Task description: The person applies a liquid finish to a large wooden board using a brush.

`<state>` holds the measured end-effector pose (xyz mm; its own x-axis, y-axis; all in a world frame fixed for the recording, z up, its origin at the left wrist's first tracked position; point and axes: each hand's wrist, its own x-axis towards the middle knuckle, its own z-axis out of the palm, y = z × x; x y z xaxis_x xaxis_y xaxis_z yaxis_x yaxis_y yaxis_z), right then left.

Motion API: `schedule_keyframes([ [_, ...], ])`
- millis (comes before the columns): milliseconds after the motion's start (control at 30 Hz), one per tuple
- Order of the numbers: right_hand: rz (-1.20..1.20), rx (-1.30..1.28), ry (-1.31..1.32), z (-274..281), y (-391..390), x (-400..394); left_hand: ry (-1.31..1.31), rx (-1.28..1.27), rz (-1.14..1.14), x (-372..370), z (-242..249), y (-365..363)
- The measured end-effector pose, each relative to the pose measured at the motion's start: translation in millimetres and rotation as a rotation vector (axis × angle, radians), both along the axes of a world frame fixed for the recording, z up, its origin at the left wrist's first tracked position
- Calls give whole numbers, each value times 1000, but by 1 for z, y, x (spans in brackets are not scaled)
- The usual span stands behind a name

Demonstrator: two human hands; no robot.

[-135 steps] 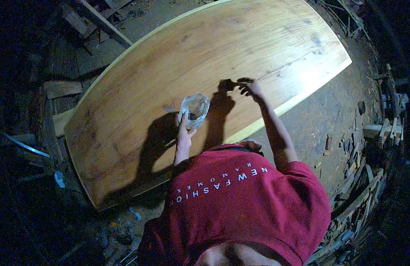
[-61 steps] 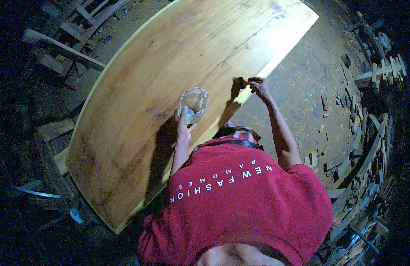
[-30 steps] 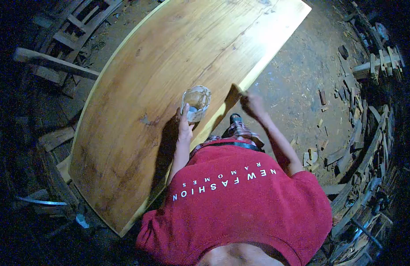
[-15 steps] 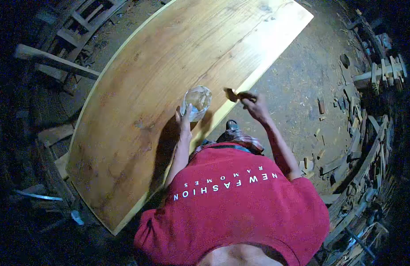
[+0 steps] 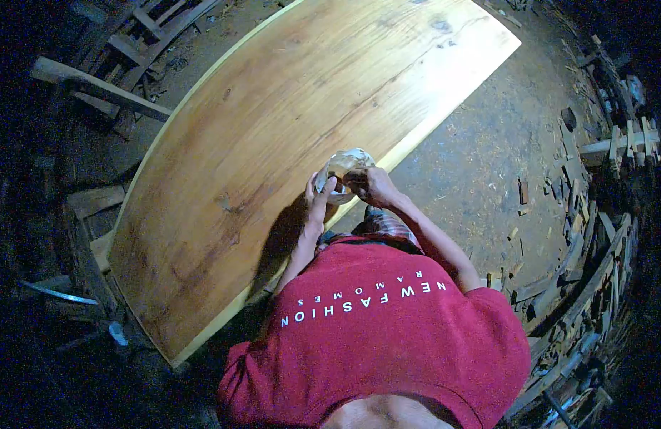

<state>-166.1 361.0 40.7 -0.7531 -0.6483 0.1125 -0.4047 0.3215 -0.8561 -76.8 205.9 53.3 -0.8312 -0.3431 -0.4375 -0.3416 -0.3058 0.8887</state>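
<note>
The largest thing is a broad wooden panel point(image 5: 223, 168), bowed along its far edge and straight along the near one, its honey-brown face smooth and streaked with darker grain, knots and a long thin crack, with a glossy white glare at the upper right; a paler edge strip point(image 5: 230, 312) borders it; beside it lies the rough earthen floor point(image 5: 480, 179), scattered with wood chips; at the right are heaped rough timber offcuts point(image 5: 591, 268), long and splintery; the person wears a soft red cloth shirt point(image 5: 402, 329) with white lettering; a thin-walled, rounded translucent container point(image 5: 353, 156), smeared whitish and brown, is held over the panel's near edge strip; the left hand point(image 5: 318, 199) clasps its left side, the digits parted around the wall; the right hand point(image 5: 377, 187) is at its mouth, fingers bent and bunched together, pinching a small brush point(image 5: 338, 184), mostly hidden, whose dark head shows only in part inside the container; whether it touches the bottom cannot be told.
</note>
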Motion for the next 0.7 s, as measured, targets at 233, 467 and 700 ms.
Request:
schedule_keyframes([
  [233,175,135,-225,11,26,-24,-45,-22,22,-5,9,15],
  [467,-41,-188,-619,70,79,-40,-47,-163,43,-15,12,29],
  [700,-337,18,-95,44,128,-81,-49,-144,172,-16,-16,25],
])
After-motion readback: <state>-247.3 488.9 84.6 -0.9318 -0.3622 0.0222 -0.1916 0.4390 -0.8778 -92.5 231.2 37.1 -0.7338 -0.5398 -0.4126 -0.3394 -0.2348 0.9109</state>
